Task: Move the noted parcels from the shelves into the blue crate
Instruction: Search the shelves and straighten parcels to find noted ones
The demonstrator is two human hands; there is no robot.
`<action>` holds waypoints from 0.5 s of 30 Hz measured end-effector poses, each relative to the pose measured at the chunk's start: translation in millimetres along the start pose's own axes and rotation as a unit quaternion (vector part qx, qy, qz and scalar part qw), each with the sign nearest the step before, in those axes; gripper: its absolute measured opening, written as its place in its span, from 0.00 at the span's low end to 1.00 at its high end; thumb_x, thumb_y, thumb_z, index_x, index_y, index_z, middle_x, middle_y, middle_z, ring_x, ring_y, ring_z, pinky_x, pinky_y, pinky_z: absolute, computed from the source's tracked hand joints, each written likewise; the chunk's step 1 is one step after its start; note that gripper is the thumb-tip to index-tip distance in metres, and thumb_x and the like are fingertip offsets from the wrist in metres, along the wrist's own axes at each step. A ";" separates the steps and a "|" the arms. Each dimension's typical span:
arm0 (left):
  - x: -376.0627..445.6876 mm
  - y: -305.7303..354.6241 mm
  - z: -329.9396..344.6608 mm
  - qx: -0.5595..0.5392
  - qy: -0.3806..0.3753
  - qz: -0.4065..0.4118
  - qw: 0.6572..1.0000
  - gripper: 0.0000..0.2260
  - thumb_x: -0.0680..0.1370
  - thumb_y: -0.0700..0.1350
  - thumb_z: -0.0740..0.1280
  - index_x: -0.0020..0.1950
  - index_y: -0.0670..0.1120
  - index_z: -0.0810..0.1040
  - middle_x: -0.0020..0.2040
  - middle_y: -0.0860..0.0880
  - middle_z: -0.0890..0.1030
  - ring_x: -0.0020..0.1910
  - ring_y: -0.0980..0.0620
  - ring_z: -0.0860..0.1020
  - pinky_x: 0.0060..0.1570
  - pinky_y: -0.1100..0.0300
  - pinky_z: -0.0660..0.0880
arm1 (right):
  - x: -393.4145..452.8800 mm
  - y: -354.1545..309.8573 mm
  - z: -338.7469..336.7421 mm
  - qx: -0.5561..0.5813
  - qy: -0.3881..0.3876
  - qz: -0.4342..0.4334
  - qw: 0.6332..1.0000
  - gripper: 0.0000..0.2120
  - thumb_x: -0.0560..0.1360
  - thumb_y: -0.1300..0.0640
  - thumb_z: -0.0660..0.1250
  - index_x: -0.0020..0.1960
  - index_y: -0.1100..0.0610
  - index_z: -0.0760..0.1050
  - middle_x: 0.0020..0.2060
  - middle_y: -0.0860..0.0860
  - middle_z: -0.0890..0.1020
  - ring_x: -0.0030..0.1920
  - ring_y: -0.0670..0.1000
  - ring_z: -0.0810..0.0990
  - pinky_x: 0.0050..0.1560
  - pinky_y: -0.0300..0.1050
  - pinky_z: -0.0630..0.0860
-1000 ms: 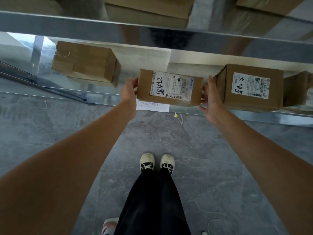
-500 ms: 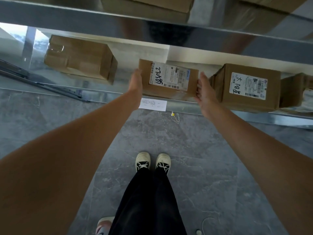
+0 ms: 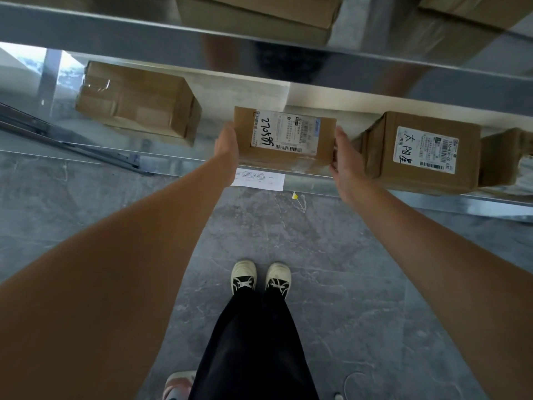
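The fingers of the left hand [image 3: 227,145] press flat against the left end of the labelled parcel [image 3: 284,138], the one with "270506" handwritten in black marker on its shipping label; they look fairly straight, wrapping past the far side where I cannot see the tips. The right hand [image 3: 344,158] sits on the opposite end, thumb up along the cardboard and fingers curled under the lower right corner. So the box is squeezed between 2 palms rather than cupped from beneath.

It sits at the front edge of the steel shelf [image 3: 311,176], roughly mid-span, above a white paper slip [image 3: 261,179] stuck on the shelf lip. Just beside the right hand stands a second labelled box [image 3: 424,151], its near corner almost touching the knuckles. A plain taped box [image 3: 138,109] lies well apart toward the shelf's left end.

The risk I see is the grip itself: with pressure only on the ends, smooth cardboard could slide downward once the box clears the shelf edge, and it would drop to the grey floor near the shoes [image 3: 261,277]. The right wrist could also snag the neighbouring box and drag it off the lip. The upper shelf rail [image 3: 259,30] hangs close overhead, so a steep lift might knock the parcel. No blue crate is in sight.
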State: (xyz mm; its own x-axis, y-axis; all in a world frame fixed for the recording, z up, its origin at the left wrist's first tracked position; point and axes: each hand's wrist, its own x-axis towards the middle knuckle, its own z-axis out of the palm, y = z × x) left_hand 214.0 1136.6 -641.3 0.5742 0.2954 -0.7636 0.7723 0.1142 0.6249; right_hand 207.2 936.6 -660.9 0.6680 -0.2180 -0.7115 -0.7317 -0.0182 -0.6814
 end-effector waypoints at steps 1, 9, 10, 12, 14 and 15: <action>-1.4 -0.1 -1.0 0.004 -0.001 0.000 1.000 0.14 0.81 0.45 0.49 0.36 0.50 0.64 0.37 0.52 0.73 0.38 0.57 0.68 0.39 0.62 0.62 | -3.0 -2.1 2.5 -0.021 0.021 -0.014 0.999 0.29 0.78 0.36 0.57 0.71 0.53 0.71 0.67 0.50 0.76 0.67 0.51 0.73 0.66 0.46 0.67; -8.3 -36.6 -76.4 -0.045 0.082 -0.073 0.993 0.23 0.82 0.53 0.53 0.75 0.46 0.64 0.74 0.45 0.67 0.68 0.47 0.68 0.64 0.52 0.62 | -38.8 -8.5 30.5 -0.224 0.185 -0.285 0.914 0.27 0.80 0.45 0.57 0.71 0.62 0.67 0.68 0.57 0.73 0.68 0.56 0.71 0.68 0.49 0.66; -7.6 -43.4 -91.4 -0.043 0.100 -0.072 0.991 0.22 0.82 0.52 0.54 0.74 0.45 0.65 0.73 0.44 0.69 0.64 0.47 0.70 0.61 0.53 0.64 | -43.4 -8.4 37.3 -0.244 0.183 -0.321 0.897 0.27 0.80 0.45 0.56 0.70 0.63 0.68 0.66 0.58 0.75 0.66 0.56 0.73 0.66 0.50 0.66; -2.9 -52.6 -123.0 -0.039 0.132 -0.066 0.988 0.22 0.82 0.50 0.56 0.73 0.42 0.68 0.71 0.38 0.70 0.61 0.46 0.73 0.59 0.53 0.68 | -52.3 -6.5 53.4 -0.280 0.170 -0.371 0.869 0.27 0.79 0.43 0.54 0.68 0.62 0.70 0.62 0.58 0.77 0.63 0.57 0.74 0.64 0.50 0.66; 4.6 -59.6 -159.5 -0.016 0.153 -0.059 0.986 0.21 0.81 0.49 0.57 0.70 0.40 0.70 0.68 0.37 0.72 0.60 0.45 0.74 0.59 0.52 0.69 | -60.5 -4.1 70.2 -0.309 0.145 -0.417 0.843 0.25 0.78 0.44 0.56 0.66 0.62 0.71 0.61 0.57 0.78 0.62 0.57 0.75 0.64 0.51 0.67; 8.2 -63.1 -179.3 -0.007 0.158 -0.051 0.986 0.20 0.81 0.49 0.57 0.69 0.39 0.70 0.65 0.37 0.74 0.55 0.47 0.73 0.55 0.53 0.68 | -65.4 -1.6 79.9 -0.317 0.124 -0.444 0.829 0.24 0.79 0.46 0.57 0.65 0.63 0.72 0.60 0.58 0.78 0.62 0.58 0.75 0.64 0.53 0.68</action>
State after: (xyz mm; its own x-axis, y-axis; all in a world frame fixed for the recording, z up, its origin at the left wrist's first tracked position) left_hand 121.3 1301.8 -657.9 0.3778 0.5626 -0.7353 0.8171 0.1709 0.5506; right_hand 175.5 1028.9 -627.0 0.9905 -0.0368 0.1329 0.0563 -0.7717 -0.6335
